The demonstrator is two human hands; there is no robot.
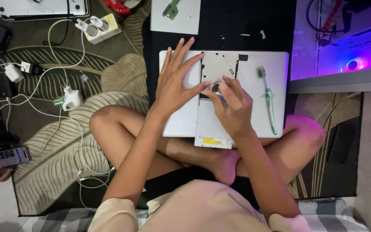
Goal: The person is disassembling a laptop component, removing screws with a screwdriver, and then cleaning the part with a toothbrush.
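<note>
From the head camera, a person sits cross-legged on a leaf-pattern rug (pixel 65 159) with a white laptop (pixel 254 68) lying upside down in front of the legs. A slim optical drive (pixel 214 129) lies on top of the laptop. The left hand (pixel 174 83) rests flat on the laptop beside the drive, fingers (pixel 181 51) spread open. The right hand (pixel 232 107) sits over the drive, fingers curled around a small round part (pixel 215 87). A green and white toothbrush (pixel 268 96) lies on the laptop, just right of that hand.
</note>
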